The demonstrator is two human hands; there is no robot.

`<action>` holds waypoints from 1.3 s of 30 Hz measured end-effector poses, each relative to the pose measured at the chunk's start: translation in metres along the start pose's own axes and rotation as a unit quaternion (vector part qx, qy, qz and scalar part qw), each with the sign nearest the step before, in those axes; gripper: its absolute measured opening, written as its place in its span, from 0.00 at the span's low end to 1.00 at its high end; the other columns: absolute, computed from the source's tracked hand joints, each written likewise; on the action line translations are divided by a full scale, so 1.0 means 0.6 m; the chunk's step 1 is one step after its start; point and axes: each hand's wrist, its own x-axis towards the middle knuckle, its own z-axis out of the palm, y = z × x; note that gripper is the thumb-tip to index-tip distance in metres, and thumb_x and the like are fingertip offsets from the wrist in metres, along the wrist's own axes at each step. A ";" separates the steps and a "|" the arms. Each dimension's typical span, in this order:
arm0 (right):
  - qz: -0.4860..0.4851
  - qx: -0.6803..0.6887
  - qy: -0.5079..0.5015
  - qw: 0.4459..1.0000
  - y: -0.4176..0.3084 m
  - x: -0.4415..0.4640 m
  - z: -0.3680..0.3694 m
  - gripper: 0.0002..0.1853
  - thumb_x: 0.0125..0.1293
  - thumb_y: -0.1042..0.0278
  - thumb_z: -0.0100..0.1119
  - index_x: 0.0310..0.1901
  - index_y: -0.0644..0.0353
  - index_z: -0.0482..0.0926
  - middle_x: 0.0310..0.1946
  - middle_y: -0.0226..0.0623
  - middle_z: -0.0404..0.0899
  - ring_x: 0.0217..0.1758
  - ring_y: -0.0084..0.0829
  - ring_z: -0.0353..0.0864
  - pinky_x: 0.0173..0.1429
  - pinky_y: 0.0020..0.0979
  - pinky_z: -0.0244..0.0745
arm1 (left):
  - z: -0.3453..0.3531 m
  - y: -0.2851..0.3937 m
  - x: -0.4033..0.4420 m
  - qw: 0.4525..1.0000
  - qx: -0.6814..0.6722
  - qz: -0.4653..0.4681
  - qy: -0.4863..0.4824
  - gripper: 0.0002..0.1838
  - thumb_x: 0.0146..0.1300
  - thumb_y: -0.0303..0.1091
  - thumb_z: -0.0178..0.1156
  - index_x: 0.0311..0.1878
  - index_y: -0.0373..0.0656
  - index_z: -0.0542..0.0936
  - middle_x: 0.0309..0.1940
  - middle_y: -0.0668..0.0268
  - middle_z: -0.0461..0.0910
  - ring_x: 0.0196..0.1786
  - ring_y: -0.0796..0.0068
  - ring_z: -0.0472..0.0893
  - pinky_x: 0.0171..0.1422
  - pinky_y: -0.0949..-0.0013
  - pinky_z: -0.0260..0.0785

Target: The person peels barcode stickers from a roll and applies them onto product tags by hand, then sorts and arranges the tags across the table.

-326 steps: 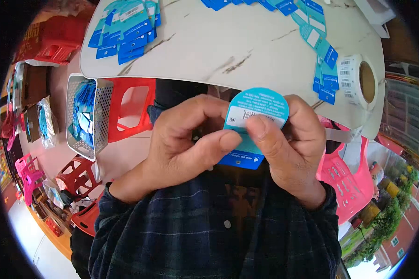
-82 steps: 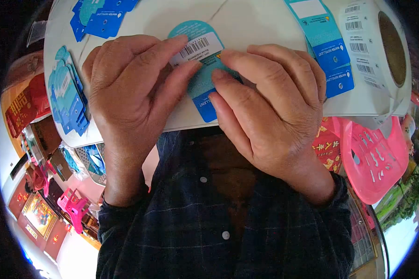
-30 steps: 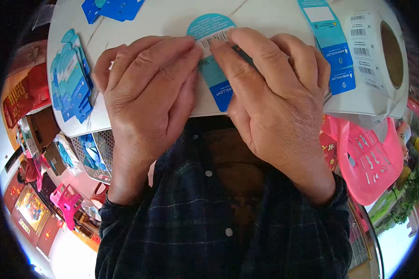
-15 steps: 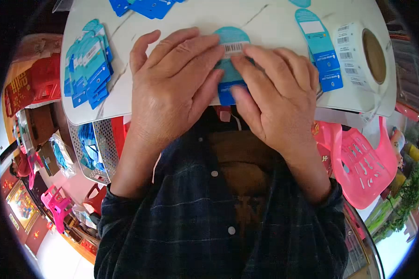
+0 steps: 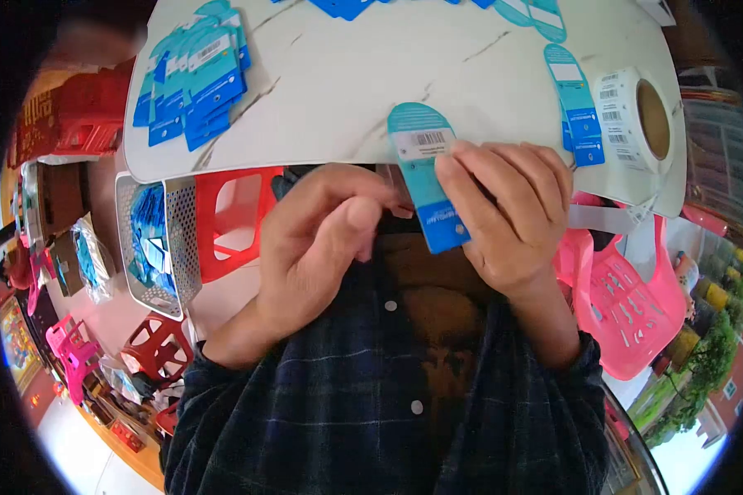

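My right hand (image 5: 516,210) pinches a teal and blue printed card (image 5: 421,177) with a rounded top by its right edge. A white barcode label sits on the card's upper half, and the card tilts over the table's front edge. Just left of it is my left hand (image 5: 314,243), its fingers loosely bent, the thumb apart, and nothing visible in it. A fanned pile of similar cards with barcode labels (image 5: 194,78) lies at the table's left. At the right are a couple of overlapping cards (image 5: 582,115) and a roll of barcode labels (image 5: 623,115) standing on its side.
More cards (image 5: 338,7) lie along the far side of the white marbled table (image 5: 347,91). Below its left edge stands a white perforated basket (image 5: 186,239) holding blue packets, beside a red stool (image 5: 238,223). A pink chair (image 5: 627,289) is at the right.
The card has been lifted off the table and tilted toward me in my right hand. My left hand has drawn back from the tabletop and come off the card. The view has shifted slightly.
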 end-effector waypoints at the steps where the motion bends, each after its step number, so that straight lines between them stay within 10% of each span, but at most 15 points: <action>1: -0.021 -0.001 0.011 1.000 -0.008 0.007 -0.002 0.15 0.62 0.64 0.65 0.50 0.57 0.84 0.52 0.34 0.82 0.47 0.34 0.79 0.56 0.38 0.72 | 0.002 0.006 0.000 0.991 -0.115 -0.062 0.002 0.07 0.68 0.27 0.63 0.47 0.35 0.80 0.40 0.62 0.82 0.35 0.76 0.77 0.41 0.76 0.70; 3: -0.063 -0.002 0.035 0.997 -0.022 0.020 -0.006 0.14 0.64 0.66 0.64 0.50 0.58 0.83 0.51 0.37 0.83 0.45 0.34 0.80 0.54 0.37 0.73 | 0.002 0.017 -0.001 0.924 -0.339 -0.178 0.003 0.08 0.71 0.27 0.61 0.49 0.35 0.78 0.38 0.64 0.80 0.34 0.79 0.76 0.38 0.78 0.70; 10: 0.077 0.137 0.068 0.985 -0.056 0.042 -0.017 0.18 0.61 0.73 0.66 0.54 0.57 0.81 0.46 0.35 0.82 0.43 0.29 0.78 0.51 0.33 0.74 | -0.016 0.040 -0.006 0.955 -0.248 -0.162 0.029 0.09 0.73 0.27 0.60 0.51 0.36 0.76 0.36 0.67 0.78 0.32 0.84 0.73 0.37 0.82 0.68; 15: 0.396 0.557 -0.051 0.728 -0.076 0.078 -0.057 0.21 0.68 0.79 0.56 0.62 0.68 0.73 0.47 0.43 0.82 0.44 0.26 0.77 0.51 0.28 0.72 | -0.025 0.038 -0.016 0.968 -0.215 -0.130 0.013 0.07 0.72 0.26 0.60 0.50 0.36 0.76 0.36 0.67 0.78 0.32 0.84 0.73 0.36 0.82 0.67; 28: 0.338 0.471 -0.081 0.811 -0.083 0.064 -0.030 0.14 0.73 0.75 0.53 0.57 0.66 0.78 0.35 0.38 0.84 0.31 0.22 0.75 0.38 0.23 0.72 | -0.045 0.026 0.006 0.996 0.074 0.011 -0.043 0.07 0.69 0.24 0.61 0.48 0.35 0.80 0.36 0.65 0.81 0.30 0.79 0.74 0.34 0.77 0.67; 31: 0.365 0.468 -0.034 0.804 -0.069 0.043 -0.040 0.14 0.73 0.75 0.53 0.57 0.67 0.78 0.35 0.37 0.84 0.32 0.23 0.76 0.39 0.23 0.73 | -0.059 0.038 0.028 0.949 0.290 0.102 0.076 0.11 0.67 0.25 0.65 0.51 0.36 0.82 0.34 0.65 0.82 0.28 0.77 0.74 0.32 0.76 0.67; 39: 0.510 0.327 0.150 0.782 -0.003 -0.090 -0.097 0.14 0.74 0.75 0.52 0.58 0.68 0.76 0.41 0.39 0.84 0.40 0.26 0.79 0.48 0.24 0.75 | -0.183 0.006 0.140 0.887 0.360 0.069 0.282 0.17 0.72 0.35 0.62 0.62 0.46 0.80 0.31 0.69 0.81 0.29 0.83 0.74 0.32 0.80 0.66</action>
